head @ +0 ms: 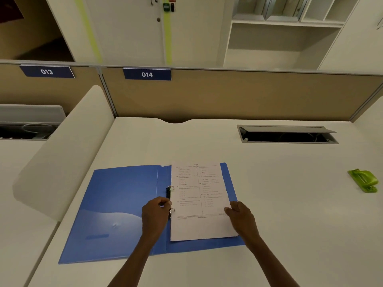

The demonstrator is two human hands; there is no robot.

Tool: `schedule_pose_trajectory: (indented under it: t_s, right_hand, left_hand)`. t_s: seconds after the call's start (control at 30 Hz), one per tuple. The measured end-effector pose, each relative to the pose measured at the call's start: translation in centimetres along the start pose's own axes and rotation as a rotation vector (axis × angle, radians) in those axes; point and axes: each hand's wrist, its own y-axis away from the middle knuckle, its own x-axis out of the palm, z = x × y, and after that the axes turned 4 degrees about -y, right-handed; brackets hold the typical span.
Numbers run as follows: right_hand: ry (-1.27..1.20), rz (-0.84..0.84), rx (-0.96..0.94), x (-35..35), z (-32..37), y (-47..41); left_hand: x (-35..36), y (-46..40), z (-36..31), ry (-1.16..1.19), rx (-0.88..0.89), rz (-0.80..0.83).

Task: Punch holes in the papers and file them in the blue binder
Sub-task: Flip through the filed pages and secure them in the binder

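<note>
The blue binder (116,206) lies open and flat on the white desk. A stack of printed papers (196,204) rests on its right half, with the left edge on the two metal rings (171,198). My left hand (156,212) is at the ring mechanism, fingers curled around the black clasp between the rings. My right hand (241,216) holds the right edge of the papers, fingers on the sheet. The green hole punch (363,180) sits on the desk far to the right, away from both hands.
A cable tray opening (288,135) with a raised lid is set into the desk at the back right. A tan partition (228,94) labelled 014 closes the far side. A white side divider (68,154) stands left of the binder.
</note>
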Motion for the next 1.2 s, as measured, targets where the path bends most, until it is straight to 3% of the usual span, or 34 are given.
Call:
schedule_pose_trajectory:
  t_s: [0.13,0.33,0.47,0.63,1.07,1.2]
  right_hand:
    - [0.301,0.012,-0.202,1.4,-0.7,0.4]
    - [0.65,0.117,-0.247,2.5,-2.6,0.9]
    - [0.644,0.12,-0.248,2.5,-2.9,0.8]
    - [0.645,0.116,-0.251,2.6,-3.0,0.8]
    - [0.643,0.101,-0.232,2.8,-2.8,0.8]
    - [0.536,-0.019,-0.316,2.8,-2.2,0.9]
  left_hand:
    - [0.9,-0.8,0.0,-0.049,-0.072,-0.037]
    - [1.5,-3.1,-0.1,-0.156,-0.144,0.067]
    - [1.5,-4.7,0.0,-0.195,-0.219,0.205]
    - [1.5,-5.1,0.1,-0.222,-0.241,0.219]
    - [1.5,-2.1,-2.4,-0.153,0.074,0.149]
    - [1.0,-0.8,-1.3,0.001,0.125,0.002]
